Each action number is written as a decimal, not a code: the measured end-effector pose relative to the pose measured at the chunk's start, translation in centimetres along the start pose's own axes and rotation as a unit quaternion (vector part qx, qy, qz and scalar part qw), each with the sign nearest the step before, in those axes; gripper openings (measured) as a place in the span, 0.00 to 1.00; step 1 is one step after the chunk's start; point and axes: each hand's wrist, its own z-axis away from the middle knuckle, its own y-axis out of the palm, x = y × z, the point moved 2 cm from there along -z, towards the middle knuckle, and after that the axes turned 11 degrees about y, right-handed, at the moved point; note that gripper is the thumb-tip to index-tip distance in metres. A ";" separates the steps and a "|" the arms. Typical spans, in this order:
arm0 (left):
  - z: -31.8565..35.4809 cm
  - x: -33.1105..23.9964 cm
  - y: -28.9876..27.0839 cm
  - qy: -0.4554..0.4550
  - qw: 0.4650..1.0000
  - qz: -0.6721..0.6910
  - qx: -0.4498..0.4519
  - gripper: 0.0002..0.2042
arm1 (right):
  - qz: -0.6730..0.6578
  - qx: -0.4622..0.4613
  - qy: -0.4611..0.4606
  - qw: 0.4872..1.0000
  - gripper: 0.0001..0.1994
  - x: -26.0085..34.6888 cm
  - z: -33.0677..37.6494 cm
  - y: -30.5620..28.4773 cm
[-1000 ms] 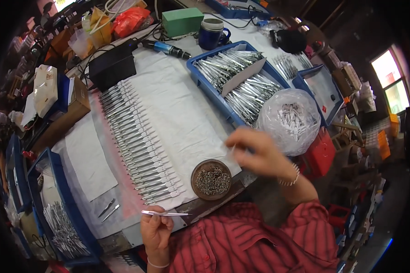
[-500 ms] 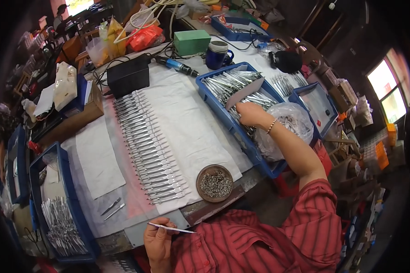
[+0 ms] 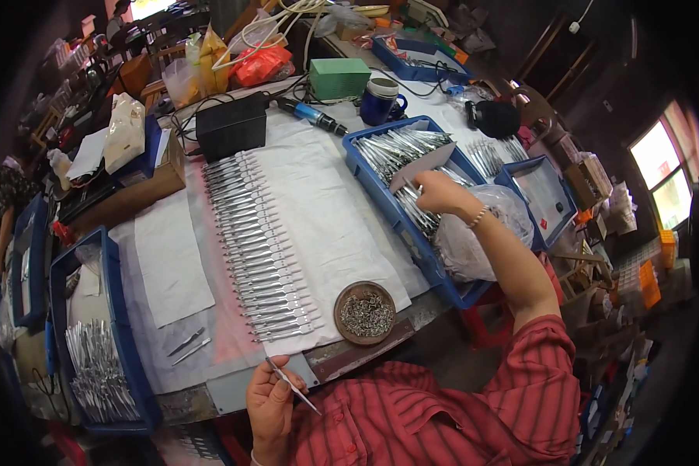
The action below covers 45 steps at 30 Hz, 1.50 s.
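Observation:
My left hand [image 3: 269,404], at the table's front edge, pinches a slim silver metal tool [image 3: 297,388] with pointed ends, slanting down to the right. My right hand [image 3: 444,194] is over a long blue tray [image 3: 452,289] heaped with slim silver metal pieces [image 3: 400,149]. Its fingers are closed beside a grey card divider [image 3: 421,165]; what they grip is hidden. A clear plastic bag [image 3: 485,233] of small parts lies in the tray under my right wrist. A long row of similar silver tools [image 3: 260,248] lies side by side on white cloth.
A round brown bowl [image 3: 340,330] of small metal parts stands near the front edge. Two small tools [image 3: 188,346] lie to its left. Another blue tray [image 3: 120,303] holds metal pieces. Farther back are a black box [image 3: 231,128], a blue powered screwdriver [image 3: 307,113] and a blue mug [image 3: 379,102].
The tool in my left hand has turned from nearly level to a steeper slant. My right hand has shifted slightly over the tray. The whole view has shifted a little.

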 end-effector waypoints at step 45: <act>5.9 5.3 0.0 -0.054 0.993 -0.101 -0.011 0.09 | -0.694 0.445 -0.022 0.565 0.08 16.7 23.4 11.7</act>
